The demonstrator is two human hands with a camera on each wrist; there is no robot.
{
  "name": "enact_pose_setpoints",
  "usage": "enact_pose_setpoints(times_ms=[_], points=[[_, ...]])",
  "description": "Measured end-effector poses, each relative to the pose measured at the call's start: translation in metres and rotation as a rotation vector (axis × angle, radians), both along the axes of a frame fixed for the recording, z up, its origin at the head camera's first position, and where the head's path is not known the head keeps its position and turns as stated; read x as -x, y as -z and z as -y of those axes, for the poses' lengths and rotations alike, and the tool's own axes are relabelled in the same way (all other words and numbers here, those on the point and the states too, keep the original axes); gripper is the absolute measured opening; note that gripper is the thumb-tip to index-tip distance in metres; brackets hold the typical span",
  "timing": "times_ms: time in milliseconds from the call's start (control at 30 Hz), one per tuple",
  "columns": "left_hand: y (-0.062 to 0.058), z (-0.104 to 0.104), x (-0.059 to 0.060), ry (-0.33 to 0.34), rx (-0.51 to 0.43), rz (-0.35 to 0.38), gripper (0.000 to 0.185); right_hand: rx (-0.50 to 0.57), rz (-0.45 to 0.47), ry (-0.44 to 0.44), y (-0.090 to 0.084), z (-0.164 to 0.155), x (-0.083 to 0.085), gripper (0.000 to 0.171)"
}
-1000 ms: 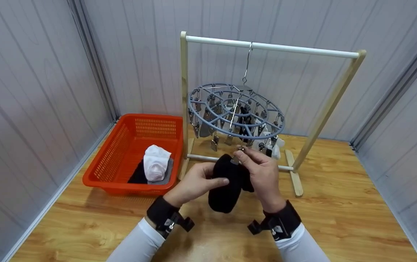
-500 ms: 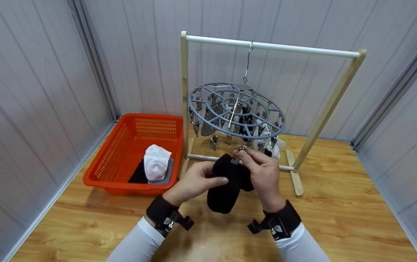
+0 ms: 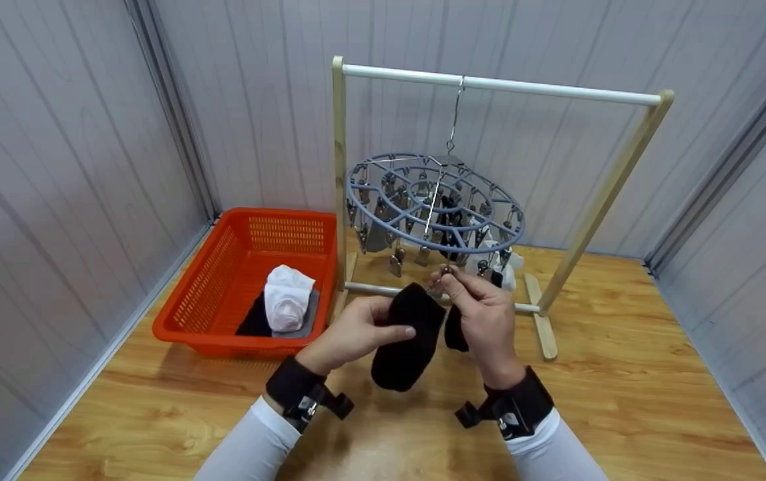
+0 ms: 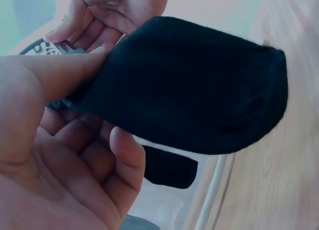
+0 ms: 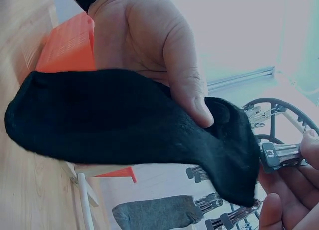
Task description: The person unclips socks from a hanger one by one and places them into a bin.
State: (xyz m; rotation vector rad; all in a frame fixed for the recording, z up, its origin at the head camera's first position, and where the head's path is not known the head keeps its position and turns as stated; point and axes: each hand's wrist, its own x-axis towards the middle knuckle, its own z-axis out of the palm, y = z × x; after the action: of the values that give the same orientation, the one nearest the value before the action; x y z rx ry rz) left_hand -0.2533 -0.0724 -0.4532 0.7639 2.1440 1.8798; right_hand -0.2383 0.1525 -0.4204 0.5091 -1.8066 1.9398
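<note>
Left grip (image 3: 356, 331) is pinching black sock (image 3: 404, 344) below the round hanger (image 3: 435, 204); right grip (image 3: 479, 314) is squeezing 1 clip (image 3: 437, 288). Risk: sock cuff slipping before jaws are biting.

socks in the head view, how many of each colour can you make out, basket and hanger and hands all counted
black: 4, one held by the left hand, one behind the right hand, one on the hanger, one in the basket
white: 2, basket, hanger
grey: 2, hanger, basket
total: 8, some partly hidden
</note>
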Motion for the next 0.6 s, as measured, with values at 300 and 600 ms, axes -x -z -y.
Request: enact_pose_setpoints(times_ms=[300,600], points=[[0.002,0.005,0.004,-0.008,0.007,-0.005,0.023,-0.061,-0.034,0.087,0.001,0.001,-0.001,0.014],[-0.003,0.011,0.005,-0.008,0.012,-0.010,0.021,-0.254,-0.128,0.265,0.006,0.004,-0.003,0.020]])
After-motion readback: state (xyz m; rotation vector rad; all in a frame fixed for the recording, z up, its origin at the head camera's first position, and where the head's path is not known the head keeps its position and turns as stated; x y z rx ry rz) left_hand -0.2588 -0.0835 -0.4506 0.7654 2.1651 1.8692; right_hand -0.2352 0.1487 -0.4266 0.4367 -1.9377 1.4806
